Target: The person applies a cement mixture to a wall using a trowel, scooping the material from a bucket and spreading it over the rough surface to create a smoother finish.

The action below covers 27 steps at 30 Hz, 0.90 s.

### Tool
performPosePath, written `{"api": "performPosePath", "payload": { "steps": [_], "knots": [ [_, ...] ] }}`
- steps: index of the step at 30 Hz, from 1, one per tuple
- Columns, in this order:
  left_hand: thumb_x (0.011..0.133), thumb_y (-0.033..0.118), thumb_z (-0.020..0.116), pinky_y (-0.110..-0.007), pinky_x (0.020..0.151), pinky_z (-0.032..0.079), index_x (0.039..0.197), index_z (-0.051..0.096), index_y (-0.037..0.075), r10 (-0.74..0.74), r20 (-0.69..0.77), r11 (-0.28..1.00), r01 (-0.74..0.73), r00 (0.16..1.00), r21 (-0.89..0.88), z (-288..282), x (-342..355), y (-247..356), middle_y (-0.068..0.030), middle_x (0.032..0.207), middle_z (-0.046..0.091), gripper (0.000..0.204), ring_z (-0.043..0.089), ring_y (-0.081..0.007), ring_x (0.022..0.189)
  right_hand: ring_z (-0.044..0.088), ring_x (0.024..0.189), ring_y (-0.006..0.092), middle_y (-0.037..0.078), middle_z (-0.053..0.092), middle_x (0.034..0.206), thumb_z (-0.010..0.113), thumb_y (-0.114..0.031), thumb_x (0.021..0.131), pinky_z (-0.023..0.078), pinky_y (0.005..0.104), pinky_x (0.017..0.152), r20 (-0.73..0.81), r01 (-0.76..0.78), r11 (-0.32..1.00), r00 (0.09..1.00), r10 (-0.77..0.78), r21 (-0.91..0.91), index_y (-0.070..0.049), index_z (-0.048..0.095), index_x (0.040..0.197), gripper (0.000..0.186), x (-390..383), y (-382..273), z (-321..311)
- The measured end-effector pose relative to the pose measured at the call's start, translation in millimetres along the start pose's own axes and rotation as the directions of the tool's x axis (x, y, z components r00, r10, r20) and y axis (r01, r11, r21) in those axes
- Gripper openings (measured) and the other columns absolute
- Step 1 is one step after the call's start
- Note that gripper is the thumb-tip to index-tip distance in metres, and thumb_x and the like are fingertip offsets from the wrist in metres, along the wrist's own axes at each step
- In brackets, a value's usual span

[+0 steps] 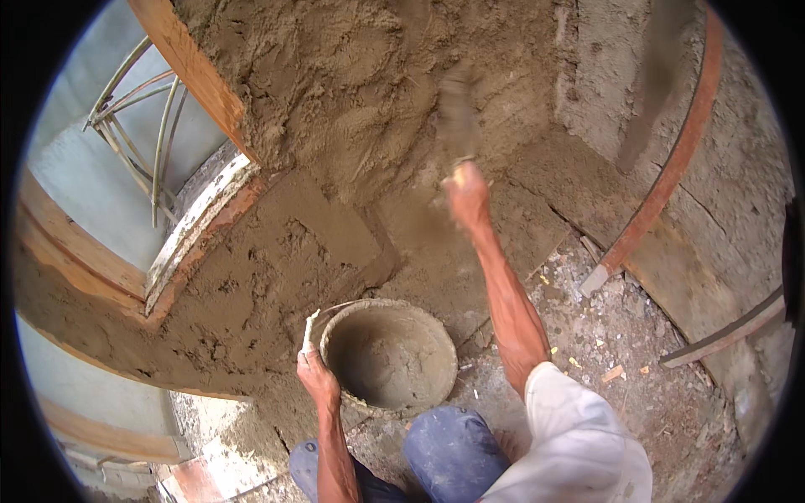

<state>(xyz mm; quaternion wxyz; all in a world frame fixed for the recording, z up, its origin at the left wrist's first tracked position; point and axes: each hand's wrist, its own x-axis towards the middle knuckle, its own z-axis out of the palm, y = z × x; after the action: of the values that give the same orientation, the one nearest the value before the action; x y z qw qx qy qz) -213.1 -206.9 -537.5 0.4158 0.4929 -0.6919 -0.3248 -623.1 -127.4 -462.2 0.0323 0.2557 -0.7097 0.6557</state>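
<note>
My right hand [468, 197] is closed round the handle of a trowel, its arm reaching forward. The trowel's blade [457, 109] is smeared by motion in front of the wall of rough wet mortar [335, 84]; whether it touches is hard to tell. A mortar-crusted bucket [449, 369] stands before my knees, with wet grey-brown mortar [402, 365] coating its inside and bottom. At the bucket's left side my left hand [319, 377] is closed on its pale handle [309, 329], from which a thin wire runs to the rim.
An orange-brown wooden frame [193, 71] edges the opening at left, where bent poles [163, 142] show. A long curved reddish board [671, 172] leans at right, with a shorter wooden strip [729, 331] below it. Debris lies on the floor [604, 352].
</note>
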Motion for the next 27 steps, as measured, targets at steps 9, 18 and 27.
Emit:
{"api": "performPosePath", "payload": {
  "steps": [9, 18, 27],
  "knots": [
    [0.109, 0.037, 0.050, -0.037, 0.067, 0.042, 0.100, 0.061, -0.002, -0.010, 0.075, 1.000, 0.012, 0.997, -0.018, 14, -8, 24, -0.0060, 0.077, 0.053, 0.042, 0.046, -0.0170, 0.074, 0.066, 0.068, 0.0310, 0.020, 0.068, 0.085, 0.064, -0.024, 0.097, 0.054, 0.0425, 0.067, 0.794, -0.113, 0.961, 0.543, 0.274, -0.254, 0.002, 0.063, 0.121, 0.035, -257, 45, -83],
    [0.105, 0.038, 0.059, -0.044, 0.062, 0.047, 0.094, 0.058, -0.002, 0.161, 0.445, 0.978, -0.203, 0.881, 0.048, 40, -39, 62, -0.0201, 0.069, 0.058, 0.042, 0.059, -0.0290, 0.063, 0.069, 0.079, 0.0490, 0.030, 0.069, 0.084, 0.060, -0.018, 0.096, 0.055, 0.0542, 0.073, 0.909, 0.552, 0.722, 0.274, 0.315, -0.417, 0.008, 0.068, 0.100, 0.028, -261, 79, -69],
    [0.106, 0.036, 0.058, -0.035, 0.069, 0.046, 0.102, 0.063, -0.002, 0.141, 0.350, 0.985, -0.097, 0.926, -0.141, 8, -31, 34, -0.0107, 0.080, 0.060, 0.038, 0.051, -0.0159, 0.075, 0.070, 0.088, 0.0443, 0.033, 0.068, 0.092, 0.065, -0.028, 0.093, 0.052, 0.0497, 0.079, 0.942, 0.030, 0.942, 0.058, 0.332, -0.334, 0.008, 0.067, 0.105, 0.038, -319, 66, -28]
  ]
}}
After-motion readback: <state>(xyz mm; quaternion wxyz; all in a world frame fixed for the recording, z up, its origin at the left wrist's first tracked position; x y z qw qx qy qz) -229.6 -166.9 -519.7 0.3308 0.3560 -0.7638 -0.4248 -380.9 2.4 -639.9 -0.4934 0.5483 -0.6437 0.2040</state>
